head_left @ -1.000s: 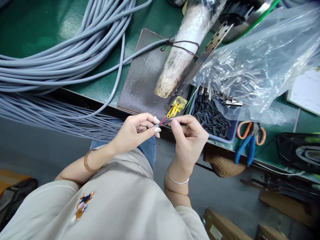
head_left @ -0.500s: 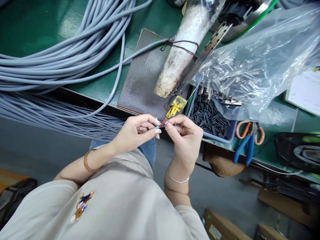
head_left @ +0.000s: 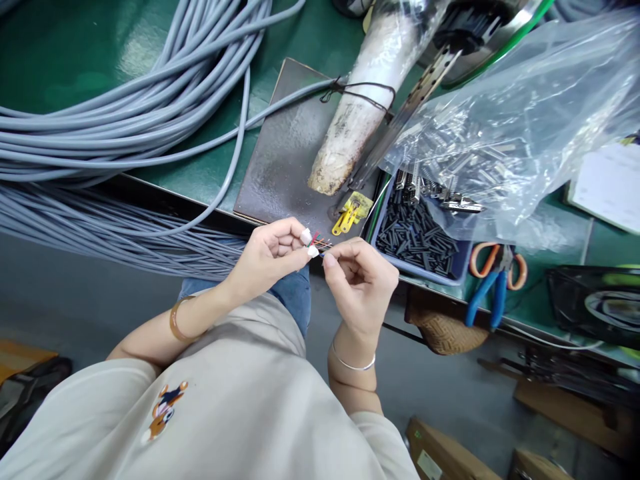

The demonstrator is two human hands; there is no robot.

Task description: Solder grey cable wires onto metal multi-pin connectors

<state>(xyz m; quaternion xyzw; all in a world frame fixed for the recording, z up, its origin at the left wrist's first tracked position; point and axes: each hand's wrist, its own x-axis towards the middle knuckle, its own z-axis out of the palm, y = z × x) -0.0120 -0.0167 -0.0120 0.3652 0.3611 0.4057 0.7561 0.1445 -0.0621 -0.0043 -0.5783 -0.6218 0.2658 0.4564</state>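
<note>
Thin coloured wires [head_left: 317, 241], red and brownish among them, fan out between my two hands in front of the bench edge. My left hand [head_left: 275, 253] is closed, thumb and fingers pinching the wires near their base. Thumb and forefinger of my right hand [head_left: 363, 277] are pinched at the tips of the wires, apparently on a dark or blue one; the exact contact is too small to make out. Just beyond the fingers, a yellow clip-like tool [head_left: 349, 217] lies on the dark plate [head_left: 270, 177].
Grey cable coils [head_left: 200, 100] lie on the left. A wrapped white tube [head_left: 345, 127] rests over the plate. At right are a blue bin [head_left: 455, 270] of short black tubes, a plastic bag [head_left: 530, 133] with metal connectors, and blue-and-orange pliers [head_left: 493, 287] at the bench edge.
Both hands have shifted slightly left. The wires are now more spread out, and my right fingertips have moved a little lower, down to the lower side of the wires.
</note>
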